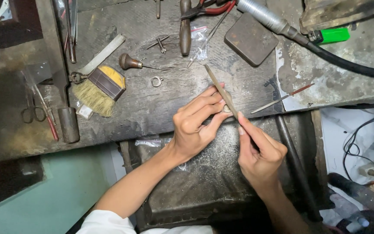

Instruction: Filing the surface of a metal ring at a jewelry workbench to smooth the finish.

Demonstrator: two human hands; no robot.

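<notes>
Your right hand (259, 152) grips the handle end of a flat metal file (220, 91), fingers closed around it, index finger laid along the blade. Your left hand (194, 123) is closed on a small ring (227, 108), pinched between thumb and fingertips at the front edge of the worn wooden bench (161, 104). The file crosses the ring, its tip pointing toward 11 o'clock.

Judged from this grip, keep the ring braced against the bench edge, hold the file flat on the metal, and use even strokes. Keep your left fingertips clear of the file edge.

Below your hands, the catch tray (204, 182) carries a dusting of filings.

Surrounding items:
- At 9 o'clock, a bristle brush (99, 90).
- At 10 o'clock, a second ring (156, 81) and a wooden-handled graver (131, 63).
- At 12 o'clock, red-handled pliers (213, 8) and a square dark block (250, 39).
- At 1 o'clock, a flex-shaft handpiece (267, 18) and a green lighter (332, 35).
- At 3 o'clock, a needle file (281, 99).

The file tip has free travel; nothing lies close enough to obstruct it.
</notes>
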